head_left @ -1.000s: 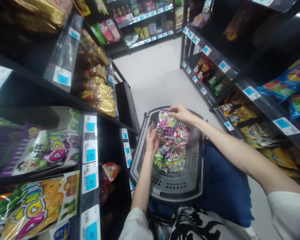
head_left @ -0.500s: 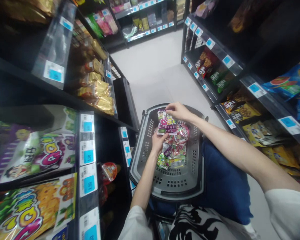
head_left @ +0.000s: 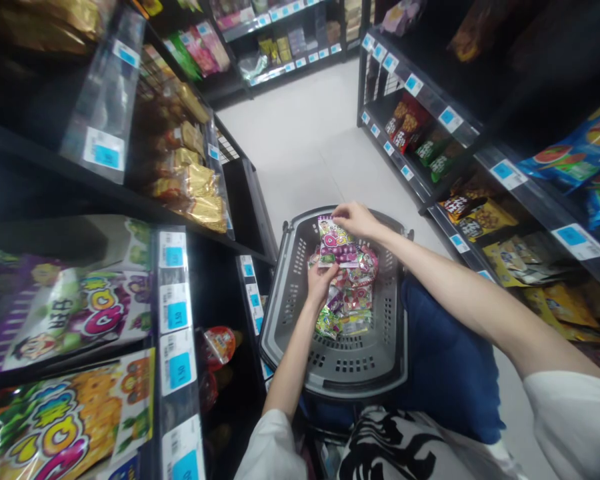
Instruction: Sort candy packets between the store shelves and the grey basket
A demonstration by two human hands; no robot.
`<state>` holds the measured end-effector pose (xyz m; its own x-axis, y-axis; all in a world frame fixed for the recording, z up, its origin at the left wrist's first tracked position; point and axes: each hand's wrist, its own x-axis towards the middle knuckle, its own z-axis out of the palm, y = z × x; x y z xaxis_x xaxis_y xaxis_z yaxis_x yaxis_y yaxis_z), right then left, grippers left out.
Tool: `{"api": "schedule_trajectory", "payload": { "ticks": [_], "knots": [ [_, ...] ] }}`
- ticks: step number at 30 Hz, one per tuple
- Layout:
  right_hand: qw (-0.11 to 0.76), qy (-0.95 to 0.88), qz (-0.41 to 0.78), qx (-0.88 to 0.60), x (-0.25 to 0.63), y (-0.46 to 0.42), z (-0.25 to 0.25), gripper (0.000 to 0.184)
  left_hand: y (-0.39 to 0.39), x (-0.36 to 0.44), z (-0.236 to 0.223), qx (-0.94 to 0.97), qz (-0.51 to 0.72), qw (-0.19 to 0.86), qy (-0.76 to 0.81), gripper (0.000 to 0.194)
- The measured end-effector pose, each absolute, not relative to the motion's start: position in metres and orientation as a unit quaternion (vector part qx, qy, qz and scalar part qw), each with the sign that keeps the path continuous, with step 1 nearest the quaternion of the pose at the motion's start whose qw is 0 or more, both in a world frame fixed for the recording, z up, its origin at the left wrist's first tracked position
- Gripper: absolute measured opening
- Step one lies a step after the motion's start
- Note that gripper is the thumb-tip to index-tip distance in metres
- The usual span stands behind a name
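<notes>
Our left hand (head_left: 321,281) pinches the grape-printed QQ packet (head_left: 336,244) by its lower edge, our right hand (head_left: 354,219) its upper corner; slackening fingers could drop it into the grey basket (head_left: 286,323).

A white top (head_left: 463,460) is being worn, its front being marked by a bold black print (head_left: 400,450) of thick, curving, brush-like strokes. The upper arms are being covered by loose, plain white sleeves, the left sleeve (head_left: 273,447) and the right sleeve (head_left: 570,420) both being ended near the elbow. Slim forearms (head_left: 293,357) are being left bare, as are the left hand (head_left: 323,283) and the right hand (head_left: 357,219). The legs are being covered by dark blue cloth (head_left: 445,353), its outer edge being shown as wavy.
</notes>
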<state>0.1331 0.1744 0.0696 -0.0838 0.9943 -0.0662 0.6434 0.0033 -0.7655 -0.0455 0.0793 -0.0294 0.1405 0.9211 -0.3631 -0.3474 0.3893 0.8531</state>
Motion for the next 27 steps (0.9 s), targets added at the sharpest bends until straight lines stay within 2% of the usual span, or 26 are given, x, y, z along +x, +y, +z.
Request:
{"api": "schedule_trajectory", "payload": {
  "ticks": [14, 23, 27],
  "knots": [
    [0.296, -0.636, 0.329, -0.632, 0.1342, 0.1744, 0.0754, 0.021, 0.0817, -0.0477, -0.0233, 0.315, 0.451, 0.697, 0.461, 0.045],
    [0.288, -0.643, 0.328, -0.629, 0.1349, 0.1743, 0.0764, 0.021, 0.0821, -0.0474, -0.0255, 0.315, 0.452, 0.689, 0.470, 0.044],
    [0.284, -0.612, 0.365, -0.642, 0.1337, 0.1767, 0.0793, 0.019, 0.0814, -0.0473, -0.0270, 0.316, 0.452, 0.693, 0.463, 0.040]
  ]
}}
